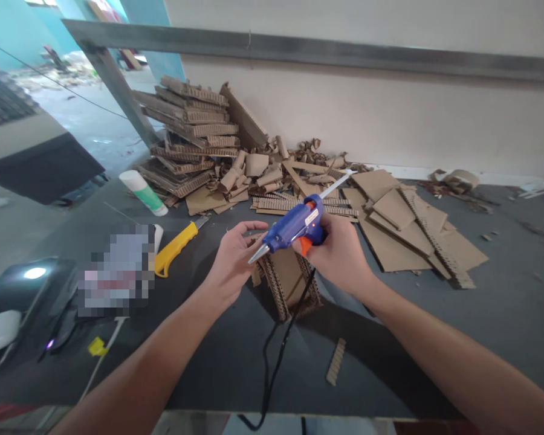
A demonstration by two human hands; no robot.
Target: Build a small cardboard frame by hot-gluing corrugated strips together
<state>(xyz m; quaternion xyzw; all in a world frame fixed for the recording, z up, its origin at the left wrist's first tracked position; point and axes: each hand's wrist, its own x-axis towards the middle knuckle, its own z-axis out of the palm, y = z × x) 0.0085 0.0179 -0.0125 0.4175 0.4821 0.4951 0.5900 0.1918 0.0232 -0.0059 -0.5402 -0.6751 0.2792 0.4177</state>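
My right hand (pixel 340 251) is closed round the handle of a blue glue gun (pixel 294 225) with an orange trigger. A white glue stick juts from the gun's back, and its metal nozzle points left and down. The nozzle tip nearly touches my left hand (pixel 233 260). That hand's fingers curl round the top of a small corrugated cardboard structure (pixel 288 281) standing on the dark grey table (pixel 503 314). The gun's black cord (pixel 276 362) drops toward the near table edge.
A yellow utility knife (pixel 176 248) and a white-green tube (pixel 142 192) lie to the left. Stacked corrugated strips (pixel 190 133) and curled scraps sit by the wall. Flat cardboard pieces (pixel 408 229) lie at the right. A loose strip (pixel 336 361) lies in front. A black device (pixel 22 284) is at far left.
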